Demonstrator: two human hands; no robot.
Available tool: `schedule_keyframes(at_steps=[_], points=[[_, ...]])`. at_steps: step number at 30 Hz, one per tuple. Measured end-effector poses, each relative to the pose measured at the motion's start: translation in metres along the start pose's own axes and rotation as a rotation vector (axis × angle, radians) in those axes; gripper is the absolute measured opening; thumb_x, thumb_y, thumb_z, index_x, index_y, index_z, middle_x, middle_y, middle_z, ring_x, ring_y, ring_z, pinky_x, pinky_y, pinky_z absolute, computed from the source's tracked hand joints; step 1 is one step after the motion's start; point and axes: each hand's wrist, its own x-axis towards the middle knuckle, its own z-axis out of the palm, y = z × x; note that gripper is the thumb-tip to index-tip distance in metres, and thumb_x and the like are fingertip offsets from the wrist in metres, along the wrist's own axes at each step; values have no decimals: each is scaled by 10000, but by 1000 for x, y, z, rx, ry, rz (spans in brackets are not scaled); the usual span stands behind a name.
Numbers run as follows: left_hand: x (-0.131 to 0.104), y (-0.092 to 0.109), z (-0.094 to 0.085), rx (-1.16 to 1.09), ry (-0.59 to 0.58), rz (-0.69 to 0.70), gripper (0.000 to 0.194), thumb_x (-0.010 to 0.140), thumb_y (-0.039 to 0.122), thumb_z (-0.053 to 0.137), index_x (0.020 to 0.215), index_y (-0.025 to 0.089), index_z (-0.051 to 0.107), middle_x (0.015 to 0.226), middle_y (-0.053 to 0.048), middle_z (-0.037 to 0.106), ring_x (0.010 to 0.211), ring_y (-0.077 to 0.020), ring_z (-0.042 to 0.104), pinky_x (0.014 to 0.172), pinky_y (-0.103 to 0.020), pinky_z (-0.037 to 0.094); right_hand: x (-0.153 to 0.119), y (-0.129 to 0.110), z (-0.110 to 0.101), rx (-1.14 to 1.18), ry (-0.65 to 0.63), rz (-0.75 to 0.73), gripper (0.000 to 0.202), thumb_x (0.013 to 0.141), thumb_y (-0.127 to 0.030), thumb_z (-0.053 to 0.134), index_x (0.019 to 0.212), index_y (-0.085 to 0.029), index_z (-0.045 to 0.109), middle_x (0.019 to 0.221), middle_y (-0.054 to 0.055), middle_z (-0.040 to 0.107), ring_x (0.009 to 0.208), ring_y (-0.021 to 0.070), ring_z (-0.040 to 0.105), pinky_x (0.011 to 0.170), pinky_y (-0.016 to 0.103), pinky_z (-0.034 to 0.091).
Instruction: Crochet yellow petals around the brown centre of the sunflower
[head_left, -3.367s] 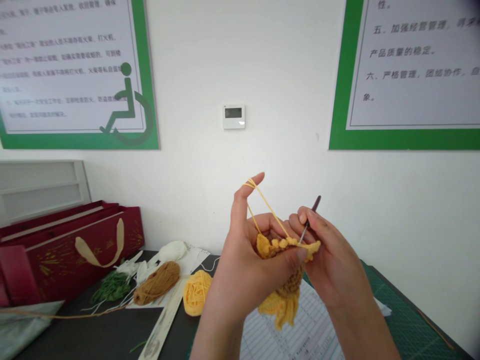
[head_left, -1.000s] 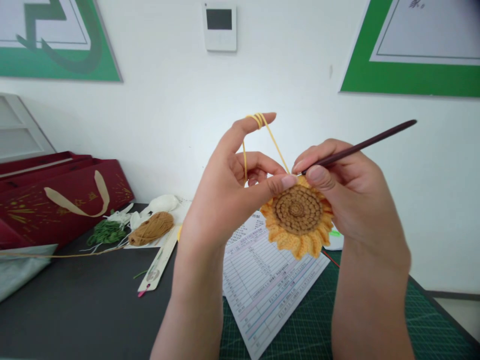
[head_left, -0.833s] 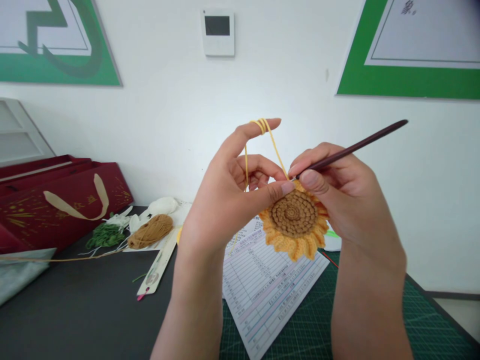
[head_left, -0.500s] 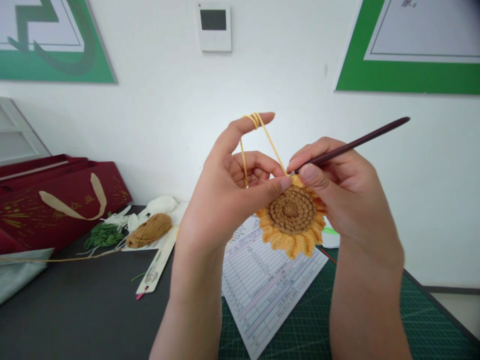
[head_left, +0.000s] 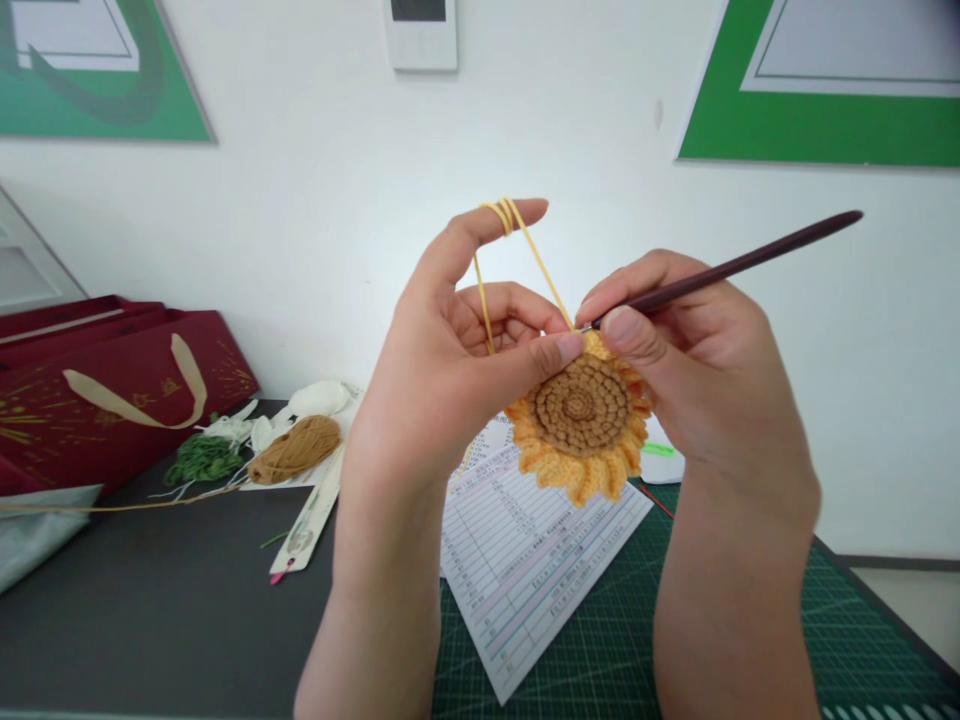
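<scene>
A crocheted sunflower [head_left: 579,408] with a brown centre and ruffled yellow petals hangs between my hands, face toward me. My left hand [head_left: 472,340] pinches its top edge between thumb and fingers. Yellow yarn [head_left: 541,262] is wound around my raised left index finger and runs down to the flower's top edge. My right hand [head_left: 682,350] grips a dark crochet hook [head_left: 757,258] like a pencil, its handle slanting up to the right. The hook's metal tip is at the top edge beside my left thumb; whether yarn is on it is too small to tell.
Printed sheets [head_left: 525,570] lie on a green cutting mat [head_left: 600,650]. On the dark table at left are a brown yarn skein [head_left: 295,450], green yarn [head_left: 201,458], white yarn [head_left: 319,398] and a bookmark [head_left: 309,525]. A red gift bag [head_left: 127,400] stands behind, against the wall.
The hook's handle has shifted right and slightly up, its metal shaft showing more beside the flower's edge. The whole view has tilted down slightly. Both hands keep their hold.
</scene>
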Motion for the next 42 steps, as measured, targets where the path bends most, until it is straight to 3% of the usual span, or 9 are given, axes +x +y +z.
schedule_keyframes(at_steps=[14,21,26,42], points=[[-1,0,2,16,32,9,654,740,36,858,1303,256,608,742,28,729,704,-173,684,642,-280,539,-1,1,-1,-39,11,-19,10,926,-288,763,921,-296,767,832,7,706,726,180,630,604,321,523],[-1,0,3,4,36,21,656,746,6,847,1309,239,605,748,26,736,698,-162,671,645,-275,534,-1,-1,0,16,-5,-12,14,936,-258,756,937,-257,770,853,-2,708,751,144,646,656,294,527],[-2,0,4,7,48,4,623,738,41,868,1267,272,634,756,24,741,692,-182,681,631,-296,543,0,0,1,-20,12,-11,33,941,-265,748,925,-288,766,860,0,718,759,170,654,665,325,541],[-2,0,5,-18,50,16,677,755,-4,834,1349,211,592,765,6,749,688,-162,666,672,-282,536,0,0,-1,-29,17,-67,26,937,-234,751,912,-242,752,812,-11,687,708,139,619,614,272,510]])
